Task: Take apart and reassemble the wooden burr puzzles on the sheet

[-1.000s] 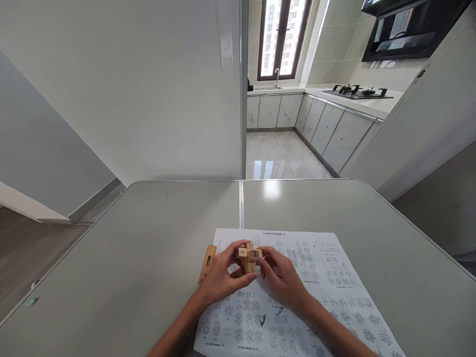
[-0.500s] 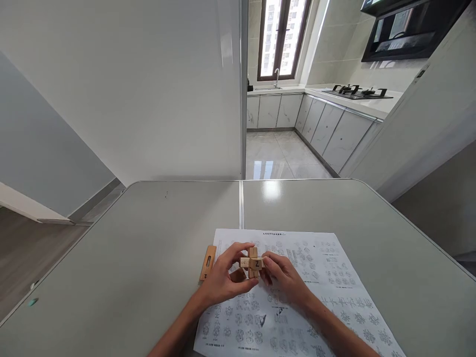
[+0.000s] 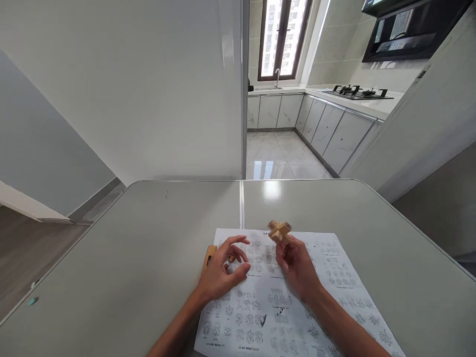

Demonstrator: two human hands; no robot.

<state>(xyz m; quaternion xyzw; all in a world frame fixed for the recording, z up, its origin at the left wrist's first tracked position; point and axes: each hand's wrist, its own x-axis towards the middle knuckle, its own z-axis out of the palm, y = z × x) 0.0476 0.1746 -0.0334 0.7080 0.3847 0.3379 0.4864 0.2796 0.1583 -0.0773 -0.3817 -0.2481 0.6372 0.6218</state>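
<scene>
Wooden cluster (image 3: 279, 230) rightward, atop right grip (image 3: 299, 266)

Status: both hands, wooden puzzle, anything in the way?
Right hand holding wooden puzzle up off paper. Left hand open, above paper's left side. View blocked: left hand partly hides wooden block.

My wooden burr puzzle (image 3: 279, 231) was light tan, slotted piece (image 3: 210, 251) orange-brown. Sheet (image 3: 260, 285): white, rows of black-grey diagrams (image 3: 249, 319). Table (image 3: 148, 248) was grey-green, seam (image 3: 241, 203) whitish; cabinets (image 3: 345, 136) white, grey-veined.

Left fingers (image 3: 233, 240) loosely curled, thumb apart; right fingers (image 3: 292, 253) pinched.
</scene>
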